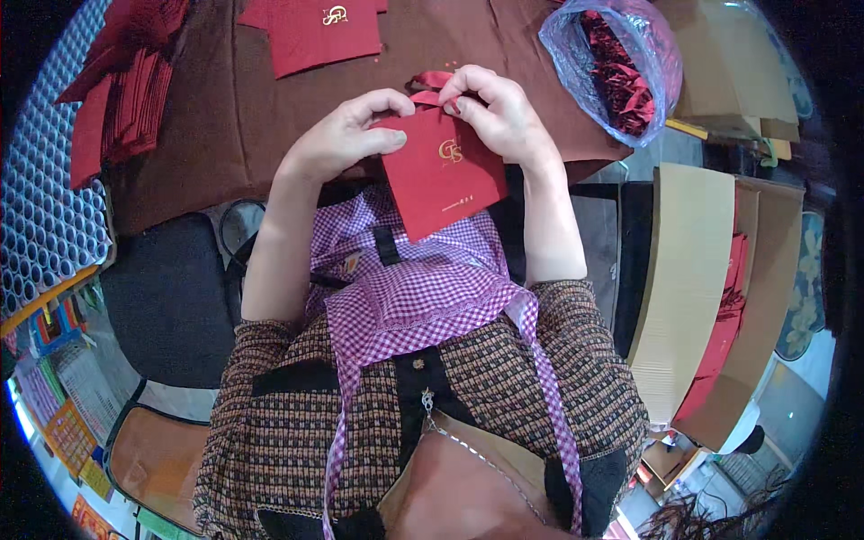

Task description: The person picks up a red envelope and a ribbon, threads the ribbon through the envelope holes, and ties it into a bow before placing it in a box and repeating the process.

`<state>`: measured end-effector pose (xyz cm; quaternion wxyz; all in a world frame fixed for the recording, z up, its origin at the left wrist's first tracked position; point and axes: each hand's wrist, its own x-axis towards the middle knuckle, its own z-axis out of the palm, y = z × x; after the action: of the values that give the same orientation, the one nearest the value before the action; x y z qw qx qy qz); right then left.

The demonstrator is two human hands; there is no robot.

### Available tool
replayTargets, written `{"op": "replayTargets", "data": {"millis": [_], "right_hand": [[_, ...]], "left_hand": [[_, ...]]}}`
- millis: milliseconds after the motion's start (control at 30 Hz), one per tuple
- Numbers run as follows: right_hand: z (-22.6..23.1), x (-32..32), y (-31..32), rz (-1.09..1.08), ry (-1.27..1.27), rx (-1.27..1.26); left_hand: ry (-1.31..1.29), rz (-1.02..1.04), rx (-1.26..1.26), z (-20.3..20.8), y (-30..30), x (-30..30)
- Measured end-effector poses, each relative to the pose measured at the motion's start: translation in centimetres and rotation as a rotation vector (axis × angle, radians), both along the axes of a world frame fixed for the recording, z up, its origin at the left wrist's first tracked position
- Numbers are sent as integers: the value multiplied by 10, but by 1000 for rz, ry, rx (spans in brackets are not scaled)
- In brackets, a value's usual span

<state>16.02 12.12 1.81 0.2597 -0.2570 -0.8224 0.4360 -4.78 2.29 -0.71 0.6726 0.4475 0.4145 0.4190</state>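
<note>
A flat red paper gift bag (445, 184) with gold print hangs tilted in front of me, over the near edge of the table and above my checked apron. My left hand (346, 135) holds its upper left corner, thumb on the front and fingers curled behind. A shiny red ribbon (432, 81) loops at the bag's top edge. My right hand (500, 115) pinches that ribbon between thumb and fingertips near the upper right of the bag. The fingertips partly hide where ribbon and bag meet.
Red bags (319, 40) lie flat on the brown tablecloth (211, 117); more red bags (135, 108) stand stacked at far left. A clear bluish plastic bag (661, 54) holds shiny red ribbons at far right. An open carton (688, 279) with red items stands right, a dark chair (166, 301) left.
</note>
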Motion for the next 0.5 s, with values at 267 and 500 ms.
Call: {"op": "replayTargets", "data": {"millis": [267, 500], "right_hand": [[4, 1, 0, 14, -44, -6], [9, 1, 1, 38, -83, 145]], "left_hand": [[-40, 43, 145, -7, 3, 1], [325, 10, 413, 0, 8, -3]]}}
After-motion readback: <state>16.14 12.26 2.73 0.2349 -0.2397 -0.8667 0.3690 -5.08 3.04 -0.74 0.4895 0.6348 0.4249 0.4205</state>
